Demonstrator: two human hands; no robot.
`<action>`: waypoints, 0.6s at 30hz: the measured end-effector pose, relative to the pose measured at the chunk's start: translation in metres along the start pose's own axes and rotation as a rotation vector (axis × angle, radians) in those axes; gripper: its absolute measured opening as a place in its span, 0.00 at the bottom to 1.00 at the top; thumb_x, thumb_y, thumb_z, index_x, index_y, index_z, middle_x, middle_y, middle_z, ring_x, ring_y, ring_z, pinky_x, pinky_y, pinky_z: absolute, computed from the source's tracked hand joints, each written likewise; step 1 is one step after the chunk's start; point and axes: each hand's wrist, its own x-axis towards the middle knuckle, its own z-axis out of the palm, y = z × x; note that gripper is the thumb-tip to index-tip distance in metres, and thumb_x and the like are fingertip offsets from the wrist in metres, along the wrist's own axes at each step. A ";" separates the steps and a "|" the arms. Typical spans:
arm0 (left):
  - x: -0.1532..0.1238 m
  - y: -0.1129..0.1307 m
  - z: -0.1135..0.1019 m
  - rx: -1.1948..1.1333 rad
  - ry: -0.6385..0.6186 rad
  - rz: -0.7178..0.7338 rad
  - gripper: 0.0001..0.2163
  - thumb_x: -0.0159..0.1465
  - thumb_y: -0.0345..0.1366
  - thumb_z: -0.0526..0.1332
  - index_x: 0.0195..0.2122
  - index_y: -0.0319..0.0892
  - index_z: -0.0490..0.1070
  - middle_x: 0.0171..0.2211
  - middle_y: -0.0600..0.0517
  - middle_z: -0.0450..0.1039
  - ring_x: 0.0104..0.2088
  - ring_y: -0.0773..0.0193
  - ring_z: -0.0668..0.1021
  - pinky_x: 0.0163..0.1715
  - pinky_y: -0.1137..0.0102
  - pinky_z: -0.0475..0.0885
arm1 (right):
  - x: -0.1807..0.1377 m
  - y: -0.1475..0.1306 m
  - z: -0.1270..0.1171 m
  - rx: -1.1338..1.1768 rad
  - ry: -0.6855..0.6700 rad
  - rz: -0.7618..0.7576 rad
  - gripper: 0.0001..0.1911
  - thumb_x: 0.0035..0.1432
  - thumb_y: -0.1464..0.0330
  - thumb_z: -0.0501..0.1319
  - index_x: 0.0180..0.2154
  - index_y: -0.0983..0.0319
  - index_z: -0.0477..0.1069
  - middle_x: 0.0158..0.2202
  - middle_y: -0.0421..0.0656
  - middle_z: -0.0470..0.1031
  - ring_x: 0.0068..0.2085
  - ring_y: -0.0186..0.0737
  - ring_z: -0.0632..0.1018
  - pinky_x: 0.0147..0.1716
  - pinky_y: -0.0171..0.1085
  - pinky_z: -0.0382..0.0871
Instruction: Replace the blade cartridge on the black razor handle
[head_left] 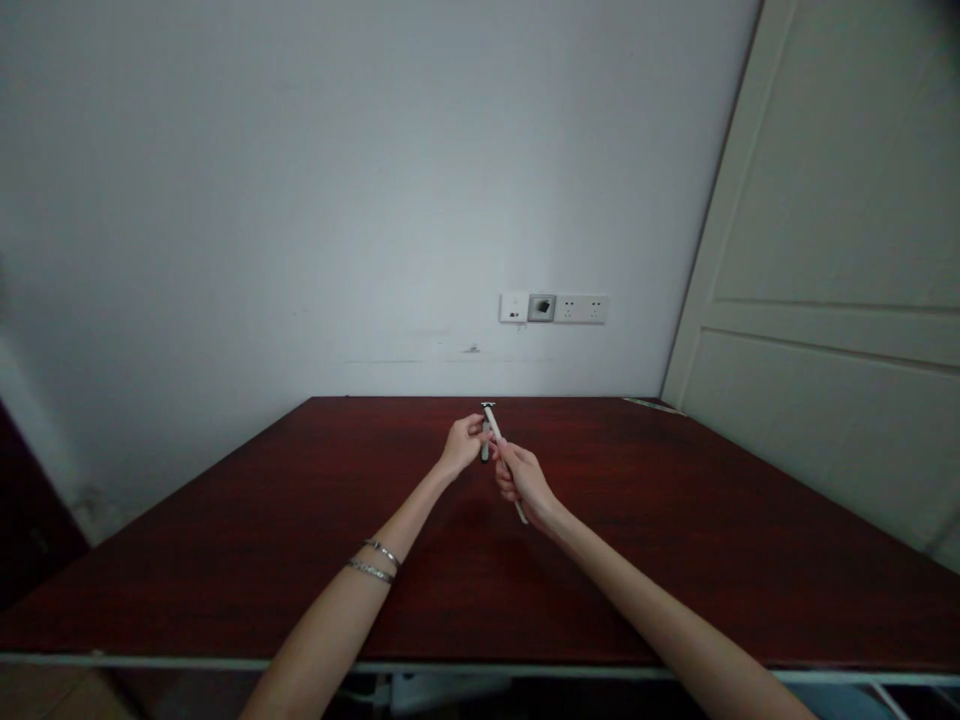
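My right hand (523, 480) is closed around the long white handle of what looks like a razor (492, 421). A short T-shaped head tops it at the far end, and the handle's lower end sticks out below my fist, tilted toward me. Just left of it, my left hand (464, 442) is closed, its fingertips pinching a small narrow grey piece with a dark lower end (485, 447). That piece hangs close beside the razor handle; whether the two touch I cannot tell. Both hands are over the far middle of the dark red table (300, 520).
A pale wall (405, 200) rises behind the table, with a row of sockets and switch plates (553, 308) on it. A light panelled door (832, 330) stands at the right. A thin flat strip (652, 406) lies at the table's far right corner.
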 end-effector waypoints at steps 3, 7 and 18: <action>0.000 0.001 0.001 -0.032 -0.006 -0.018 0.05 0.49 0.27 0.61 0.28 0.36 0.68 0.22 0.53 0.72 0.22 0.68 0.75 0.24 0.74 0.69 | 0.000 -0.005 0.003 0.074 0.050 -0.056 0.24 0.43 0.48 0.61 0.27 0.61 0.58 0.12 0.27 0.50 0.12 0.21 0.49 0.10 0.24 0.38; 0.000 0.001 0.002 -0.028 0.001 0.002 0.06 0.48 0.25 0.62 0.29 0.36 0.69 0.24 0.52 0.73 0.24 0.68 0.75 0.26 0.74 0.70 | -0.003 -0.005 0.009 0.114 0.080 -0.028 0.25 0.40 0.47 0.62 0.25 0.60 0.57 0.12 0.27 0.50 0.12 0.20 0.48 0.10 0.24 0.38; 0.001 -0.002 0.002 -0.003 -0.007 0.023 0.07 0.48 0.25 0.63 0.29 0.35 0.70 0.26 0.50 0.75 0.26 0.66 0.76 0.29 0.72 0.70 | -0.006 0.002 0.013 0.113 0.130 -0.050 0.25 0.42 0.47 0.61 0.25 0.60 0.56 0.12 0.27 0.50 0.12 0.21 0.49 0.09 0.24 0.40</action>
